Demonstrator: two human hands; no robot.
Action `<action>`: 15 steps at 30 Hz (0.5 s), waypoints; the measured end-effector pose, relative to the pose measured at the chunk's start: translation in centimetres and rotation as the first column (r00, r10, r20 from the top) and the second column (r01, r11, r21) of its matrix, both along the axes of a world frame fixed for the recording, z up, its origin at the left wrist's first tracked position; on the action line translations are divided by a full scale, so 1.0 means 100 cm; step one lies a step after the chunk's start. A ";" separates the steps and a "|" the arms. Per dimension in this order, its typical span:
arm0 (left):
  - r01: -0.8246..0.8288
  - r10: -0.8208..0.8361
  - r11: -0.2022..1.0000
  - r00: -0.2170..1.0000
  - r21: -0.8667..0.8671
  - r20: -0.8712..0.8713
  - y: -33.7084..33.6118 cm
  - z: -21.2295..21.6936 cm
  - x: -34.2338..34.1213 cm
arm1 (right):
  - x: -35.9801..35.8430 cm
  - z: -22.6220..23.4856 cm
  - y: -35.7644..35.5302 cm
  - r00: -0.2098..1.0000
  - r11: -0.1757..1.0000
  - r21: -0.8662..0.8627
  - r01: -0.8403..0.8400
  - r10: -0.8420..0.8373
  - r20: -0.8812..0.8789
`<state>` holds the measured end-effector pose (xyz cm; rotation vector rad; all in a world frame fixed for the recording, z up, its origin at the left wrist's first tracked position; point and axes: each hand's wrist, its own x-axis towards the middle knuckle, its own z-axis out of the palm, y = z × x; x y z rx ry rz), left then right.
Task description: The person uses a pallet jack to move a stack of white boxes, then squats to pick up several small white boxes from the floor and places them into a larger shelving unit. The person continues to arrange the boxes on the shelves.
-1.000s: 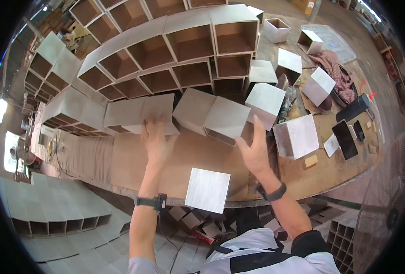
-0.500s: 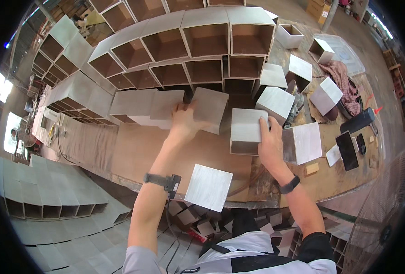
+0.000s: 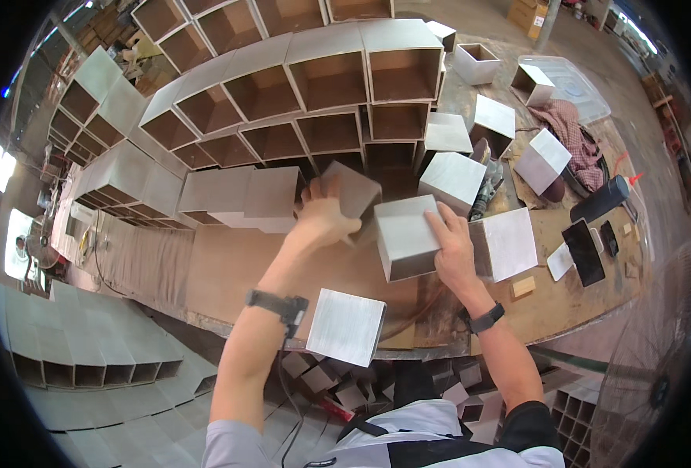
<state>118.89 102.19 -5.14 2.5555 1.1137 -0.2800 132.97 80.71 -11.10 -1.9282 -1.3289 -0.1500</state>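
Note:
My left hand (image 3: 326, 217) is against a grey square box (image 3: 353, 191) at the near edge of the stacked boxes. Its fingers reach over the left side and its thumb lies at the near side; the box is slightly blurred and turned askew. My right hand (image 3: 456, 253) grips another pale grey box (image 3: 409, 226) by its right side, fingers on top, and that box is tilted. A third box (image 3: 347, 326) with a white brushed face sits at the table's front edge, below both hands. Left of my left hand stands a row of grey boxes (image 3: 271, 191).
Open-fronted boxes (image 3: 326, 74) with brown insides rise in tiers behind my hands. Several loose boxes (image 3: 453, 179), a checked cloth (image 3: 575, 136), a dark bottle (image 3: 601, 196), a phone (image 3: 583, 252) and a small wood block (image 3: 523, 287) lie on the right. More boxes (image 3: 88, 335) are stacked at lower left.
The box at my left hand has turned clockwise and come slightly nearer. My right hand has tilted its box. The whole view has shifted slightly.

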 end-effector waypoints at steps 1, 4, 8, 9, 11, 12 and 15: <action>0.091 -0.088 0.994 0.995 -0.060 0.040 0.002 0.003 -0.006 | 0.002 0.004 -0.002 0.996 0.997 -0.023 0.072 -0.070 0.050; 0.283 -0.276 0.958 0.955 -0.050 0.111 0.017 0.010 -0.017 | -0.008 0.015 -0.008 0.970 0.968 -0.079 0.239 -0.234 0.073; 0.395 -0.379 0.897 0.918 -0.200 0.113 0.013 0.028 -0.003 | -0.008 0.019 -0.026 0.961 0.961 -0.032 0.273 -0.274 -0.021; 0.417 -0.406 0.889 0.909 -0.188 0.099 0.016 0.029 -0.002 | -0.006 0.020 -0.030 0.973 0.975 -0.007 0.224 -0.224 -0.062; 0.460 -0.455 0.873 0.888 -0.164 0.068 0.023 0.031 0.001 | -0.001 0.024 -0.036 0.984 0.991 0.050 0.122 -0.114 -0.139; 0.463 -0.467 0.879 0.884 -0.117 -0.007 0.027 0.030 0.003 | -0.001 0.027 -0.041 0.976 0.994 0.057 0.096 -0.082 -0.201; 0.483 -0.472 0.875 0.866 0.039 -0.164 0.029 0.032 0.007 | -0.005 0.041 -0.055 0.949 0.997 0.066 0.041 -0.018 -0.315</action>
